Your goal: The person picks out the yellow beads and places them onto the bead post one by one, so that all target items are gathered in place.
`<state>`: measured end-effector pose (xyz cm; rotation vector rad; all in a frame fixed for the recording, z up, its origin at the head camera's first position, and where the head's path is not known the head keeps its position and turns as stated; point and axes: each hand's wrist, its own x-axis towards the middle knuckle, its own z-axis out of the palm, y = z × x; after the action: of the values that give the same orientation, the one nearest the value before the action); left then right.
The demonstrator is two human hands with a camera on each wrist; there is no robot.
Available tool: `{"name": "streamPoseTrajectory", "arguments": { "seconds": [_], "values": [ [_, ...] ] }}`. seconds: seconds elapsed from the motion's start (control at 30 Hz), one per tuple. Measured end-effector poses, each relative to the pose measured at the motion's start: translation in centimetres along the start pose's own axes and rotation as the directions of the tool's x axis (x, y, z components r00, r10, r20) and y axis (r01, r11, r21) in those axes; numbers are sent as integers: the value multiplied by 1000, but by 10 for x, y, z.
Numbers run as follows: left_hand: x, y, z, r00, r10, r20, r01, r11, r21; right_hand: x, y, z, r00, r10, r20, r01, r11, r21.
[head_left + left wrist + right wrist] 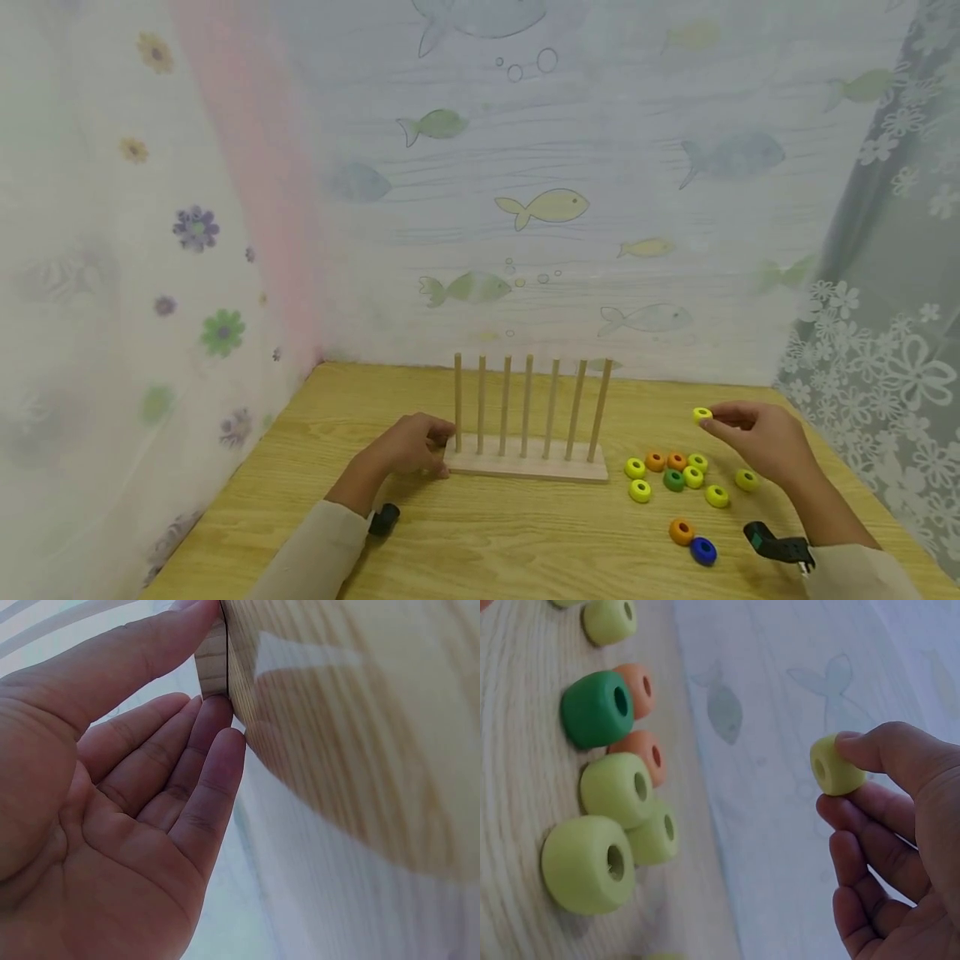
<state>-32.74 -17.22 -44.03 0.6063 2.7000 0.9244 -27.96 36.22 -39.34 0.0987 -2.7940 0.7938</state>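
My right hand [765,437] pinches a yellow bead [826,766] between thumb and fingertips, raised above the right part of the table. The bead's hole shows in the right wrist view. At the left end of a wooden peg stand [525,468], my left hand [405,446] holds the base, thumb on one side and fingers on the other. The left wrist view shows the end of that base [214,669] between them. Several upright pegs rise from it, all bare. Below my right hand lie loose beads: yellow ones [693,477], orange ones and a green bead [673,480].
Nearer the front lie an orange bead [681,531] and a blue bead [703,551]. The wooden table [465,550] meets a fish-patterned cloth [480,208] at the back. Patterned cloths hang at both sides.
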Motion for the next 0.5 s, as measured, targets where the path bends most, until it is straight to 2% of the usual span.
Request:
{"name": "streamPoseTrajectory", "arguments": {
  "seconds": [0.3, 0.5],
  "values": [
    [-3, 5, -1, 1000, -3, -3, 3, 1000, -8, 5, -18, -5, 996, -70, -63, 70, 998, -4],
    [-5, 6, -2, 1000, -2, -6, 2, 1000, -6, 8, -25, -6, 994, -61, -87, 62, 998, 5]
  ]
}}
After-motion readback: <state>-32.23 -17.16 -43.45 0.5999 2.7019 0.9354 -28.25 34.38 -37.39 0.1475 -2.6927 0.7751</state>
